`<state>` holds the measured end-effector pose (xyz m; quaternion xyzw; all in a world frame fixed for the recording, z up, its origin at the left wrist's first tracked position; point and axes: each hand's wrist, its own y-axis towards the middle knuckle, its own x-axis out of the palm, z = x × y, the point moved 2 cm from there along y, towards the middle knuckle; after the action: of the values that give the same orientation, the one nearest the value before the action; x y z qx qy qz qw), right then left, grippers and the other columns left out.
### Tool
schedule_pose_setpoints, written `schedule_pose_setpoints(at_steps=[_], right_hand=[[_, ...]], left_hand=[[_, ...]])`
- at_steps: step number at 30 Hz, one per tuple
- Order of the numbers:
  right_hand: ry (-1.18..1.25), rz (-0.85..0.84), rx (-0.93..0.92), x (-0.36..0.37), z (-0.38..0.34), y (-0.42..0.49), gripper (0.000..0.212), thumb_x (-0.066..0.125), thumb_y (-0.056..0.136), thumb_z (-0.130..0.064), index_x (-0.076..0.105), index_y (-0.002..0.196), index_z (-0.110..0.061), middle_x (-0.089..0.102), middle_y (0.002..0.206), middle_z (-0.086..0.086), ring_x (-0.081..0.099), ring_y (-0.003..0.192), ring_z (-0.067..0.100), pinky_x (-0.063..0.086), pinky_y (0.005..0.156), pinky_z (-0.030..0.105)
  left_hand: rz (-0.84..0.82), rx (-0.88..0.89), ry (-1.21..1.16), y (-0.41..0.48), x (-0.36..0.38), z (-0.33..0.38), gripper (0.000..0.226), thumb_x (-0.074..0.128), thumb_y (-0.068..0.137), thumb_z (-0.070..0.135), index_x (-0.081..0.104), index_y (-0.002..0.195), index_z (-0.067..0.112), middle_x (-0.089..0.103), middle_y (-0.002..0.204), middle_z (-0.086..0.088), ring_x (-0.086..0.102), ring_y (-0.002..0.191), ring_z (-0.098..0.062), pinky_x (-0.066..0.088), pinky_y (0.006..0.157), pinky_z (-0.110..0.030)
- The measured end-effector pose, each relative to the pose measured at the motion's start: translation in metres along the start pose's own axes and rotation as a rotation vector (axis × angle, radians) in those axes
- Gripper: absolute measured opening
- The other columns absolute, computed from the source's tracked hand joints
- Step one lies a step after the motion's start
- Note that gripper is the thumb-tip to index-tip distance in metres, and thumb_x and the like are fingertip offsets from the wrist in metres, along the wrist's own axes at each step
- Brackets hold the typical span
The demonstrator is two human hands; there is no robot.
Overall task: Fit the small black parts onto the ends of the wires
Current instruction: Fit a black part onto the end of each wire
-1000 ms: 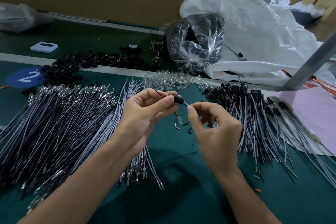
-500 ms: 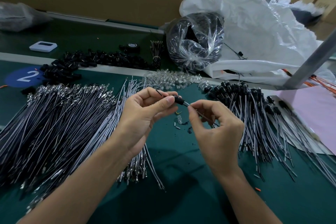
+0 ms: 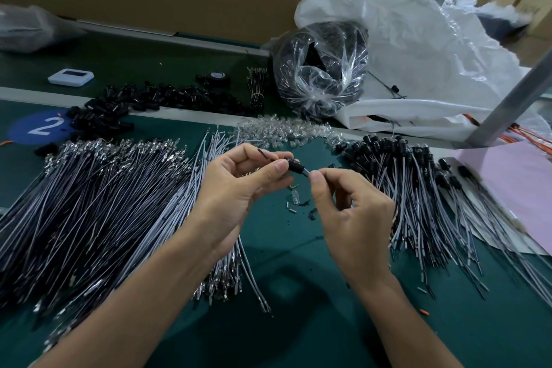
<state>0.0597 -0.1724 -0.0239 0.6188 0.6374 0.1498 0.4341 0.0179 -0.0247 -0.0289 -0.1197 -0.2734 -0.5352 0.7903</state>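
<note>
At the far left of the green table (image 3: 283, 331) a blue round label (image 3: 44, 127) bears a white 2, with a small white device (image 3: 71, 77) behind it. A heap of loose black parts (image 3: 155, 98) runs along the pale strip at the back. In front of it, a broad fan of bare wires (image 3: 104, 203) covers the left half of the table.

The left hand (image 3: 236, 191) is raised over the middle. Its grip is closed: thumb and forefinger pinch one small black part (image 3: 294, 166), and a thin dark lead (image 3: 263, 153) sticks out up and to the left. The right hand (image 3: 352, 218) meets it. Its thumb and forefinger are pinched tight on a short pale wire end (image 3: 306, 172) at the part's right end, with the other fingers curled.

To the right lie fitted wires (image 3: 403, 182), their black caps pointing away. Behind them are a clear bag (image 3: 322, 69) of dark goods and a white sack (image 3: 418, 54). A pink sheet (image 3: 513, 182) lies at the right edge.
</note>
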Motion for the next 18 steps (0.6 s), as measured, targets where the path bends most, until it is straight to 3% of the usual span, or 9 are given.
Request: schedule_pose_setpoints(at_steps=[4,12,18], right_hand=[[0.003,-0.020,-0.022,0.0001,0.0006,-0.0006,0.011,0.068,0.089,-0.016,0.070,0.080,-0.010,0.062,0.069,-0.006,0.053,0.060,0.012,0.044,0.059,0.022],[0.020,-0.001,-0.022,-0.0008,0.0022,-0.0006,0.005,0.072,0.084,-0.007,0.068,0.083,-0.010,0.061,0.074,-0.006,0.053,0.065,0.003,0.042,0.064,0.011],[-0.011,-0.012,-0.035,-0.0001,0.0012,-0.0011,0.003,0.072,0.084,-0.009,0.069,0.083,-0.010,0.062,0.074,-0.005,0.054,0.064,0.007,0.043,0.064,0.014]], left_hand=[[0.016,-0.010,0.013,-0.0015,0.0005,-0.0002,0.024,0.076,0.063,0.010,0.061,0.080,0.003,0.075,0.094,-0.015,0.074,0.085,-0.024,0.058,0.069,-0.025],[0.040,-0.004,0.030,-0.0027,0.0039,0.0001,0.020,0.072,0.066,0.005,0.060,0.081,-0.001,0.075,0.089,-0.015,0.074,0.080,-0.023,0.058,0.069,-0.025],[0.034,-0.022,0.050,-0.0056,0.0050,-0.0001,0.019,0.073,0.068,0.008,0.063,0.083,0.002,0.075,0.091,-0.017,0.074,0.083,-0.023,0.058,0.070,-0.026]])
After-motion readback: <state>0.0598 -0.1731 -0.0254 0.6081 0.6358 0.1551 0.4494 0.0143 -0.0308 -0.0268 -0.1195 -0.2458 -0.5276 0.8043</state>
